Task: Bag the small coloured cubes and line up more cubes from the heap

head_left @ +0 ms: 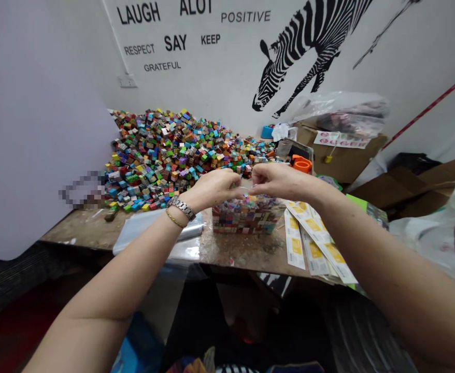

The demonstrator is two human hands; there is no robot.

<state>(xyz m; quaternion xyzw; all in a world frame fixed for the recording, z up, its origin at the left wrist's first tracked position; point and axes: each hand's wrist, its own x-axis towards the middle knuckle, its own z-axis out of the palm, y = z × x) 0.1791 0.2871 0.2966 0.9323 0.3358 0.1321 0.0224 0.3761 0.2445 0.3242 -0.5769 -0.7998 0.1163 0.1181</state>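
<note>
Pinching together above a packed block of small coloured cubes (pixel 246 215), the left hand (pixel 214 188) and the right hand (pixel 276 181) meet at their fingertips, almost touching. Both are curled nearly closed, thumb against forefinger, and seem to grip the top edge of a thin clear film or bag that wraps the block; the film is too fine to make out for certain. The block sits on the counter (pixel 231 251) directly beneath the hands, near its front edge, with its cubes stacked in tidy rows.

A metal watch (pixel 181 207) and a thin gold bracelet (pixel 174 219) circle the left wrist. Just under that wrist lies a flat stack of clear plastic bags (pixel 150 233), reaching to the counter's front edge. To the right of the block, below the right forearm, several strips of white and yellow labels (pixel 309 243) fan out and hang over the edge.

Behind the hands, a big loose heap of coloured cubes (pixel 173 153) spreads across the back of the counter up to the wall. An orange tape roll (pixel 302 165) sits just behind the right hand. Farther right stands a cardboard box (pixel 340 150) topped with a crumpled plastic bag. The wall carries a zebra decal (pixel 309 46) and printed words.
</note>
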